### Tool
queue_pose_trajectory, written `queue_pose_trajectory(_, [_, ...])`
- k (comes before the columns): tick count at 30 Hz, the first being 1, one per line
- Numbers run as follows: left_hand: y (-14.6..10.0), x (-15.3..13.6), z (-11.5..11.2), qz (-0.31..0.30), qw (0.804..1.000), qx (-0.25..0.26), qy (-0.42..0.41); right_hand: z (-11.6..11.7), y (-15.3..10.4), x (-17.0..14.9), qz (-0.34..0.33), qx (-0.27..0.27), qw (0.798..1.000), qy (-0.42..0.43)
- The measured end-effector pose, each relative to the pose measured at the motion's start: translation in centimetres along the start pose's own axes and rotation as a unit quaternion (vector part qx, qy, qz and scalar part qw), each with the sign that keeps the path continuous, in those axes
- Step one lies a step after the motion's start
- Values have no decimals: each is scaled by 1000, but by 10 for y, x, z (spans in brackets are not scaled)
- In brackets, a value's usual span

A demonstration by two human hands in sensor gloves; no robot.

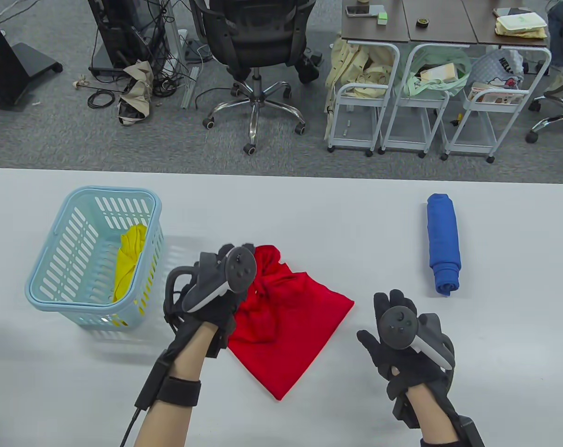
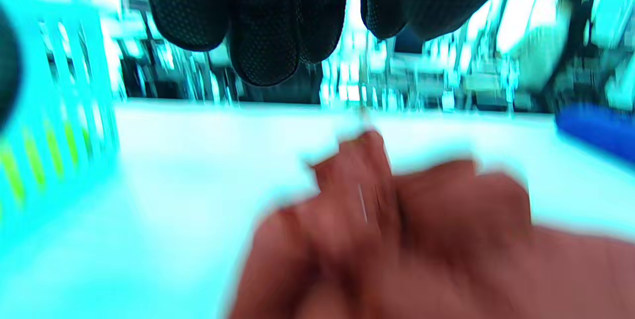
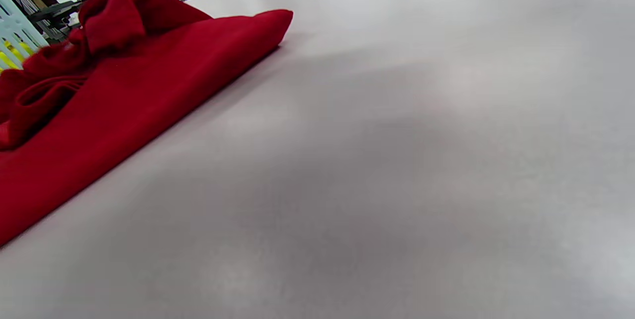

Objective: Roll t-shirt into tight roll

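The red t-shirt [image 1: 293, 321] lies crumpled on the white table [image 1: 309, 205], unrolled, with no legible writing. The left hand [image 1: 216, 293] hovers over its left edge with fingers relaxed, holding nothing. The right hand [image 1: 404, 344] is spread, clear of it. A blue roll [image 1: 443, 242] lies beyond the right hand; a basket [image 1: 95, 256] holds a yellow garment [image 1: 128, 260].

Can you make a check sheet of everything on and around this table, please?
Surface: white table, bare in the middle.
Job's things: red t-shirt lies crumpled, bunched at its far end, not rolled.
Clutter: blue roll of cloth on the right; light blue basket on the left with yellow cloth inside.
Hands: left hand over the shirt's bunched end, fingers hanging clear of it in the wrist view; right hand open beside the shirt, holding nothing.
Cables: a wire runs along the left wrist.
Surroundings: office chair, small desks, carts with bags.
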State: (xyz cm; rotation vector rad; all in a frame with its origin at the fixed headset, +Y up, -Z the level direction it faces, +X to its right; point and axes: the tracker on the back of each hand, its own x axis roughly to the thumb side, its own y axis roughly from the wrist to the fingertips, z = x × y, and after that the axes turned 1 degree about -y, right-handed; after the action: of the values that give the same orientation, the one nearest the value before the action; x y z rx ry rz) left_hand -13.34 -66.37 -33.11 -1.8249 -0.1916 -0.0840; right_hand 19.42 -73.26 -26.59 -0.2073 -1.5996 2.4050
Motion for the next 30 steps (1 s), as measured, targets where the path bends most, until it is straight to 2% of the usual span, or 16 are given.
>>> queue_pose_trajectory(2, [12,-1,-48,-29,993,-115,3,8,4,5,-8,19,1000,-13])
queue_pose_trajectory(3, [15,-1,-67,-32,988,-150,12,11,6,8,-14,28,999,-19])
queue_pose_trajectory(5, [16,3,-98,-40,983,-176,31,18,9,15,-32,51,998,-32])
queue_pose_trajectory(6, [11,9,-106,-49,986,-151,48,21,10,19,-41,55,997,-38])
queue_pose_trajectory(7, [4,14,-106,-54,990,-98,83,24,11,23,-53,61,996,-45])
queue_pose_trajectory(8, [-1,23,-100,-109,984,-83,112,28,13,29,-64,71,994,-51])
queue_pose_trajectory(9, [-5,27,-97,-129,982,-84,108,30,14,32,-67,73,993,-56])
queue_pose_trajectory(13, [-15,36,-89,-219,971,-83,-56,43,21,40,-55,87,990,-93])
queue_pose_trajectory(15, [-14,32,-87,-204,970,-77,-111,51,27,36,-40,106,987,-117])
queue_pose_trajectory(17, [-13,31,-91,-197,977,-53,-62,50,30,34,-49,109,988,-92])
queue_pose_trajectory(21, [-14,46,-109,-181,974,-114,70,38,28,32,-26,77,991,-107])
queue_pose_trajectory(24, [-19,54,-99,-205,972,-87,68,25,19,31,3,26,992,-125])
queue_pose_trajectory(26, [-21,53,-89,-218,973,-69,-16,17,13,36,-12,-8,994,-111])
queue_pose_trajectory(27, [-21,51,-86,-210,975,-58,-38,16,12,40,-32,-11,994,-106])
queue_pose_trajectory(28, [-23,48,-82,-168,985,-31,-36,17,10,45,-52,-8,993,-108])
queue_pose_trajectory(30, [-24,44,-80,-118,992,37,33,23,9,56,-69,-3,989,-131])
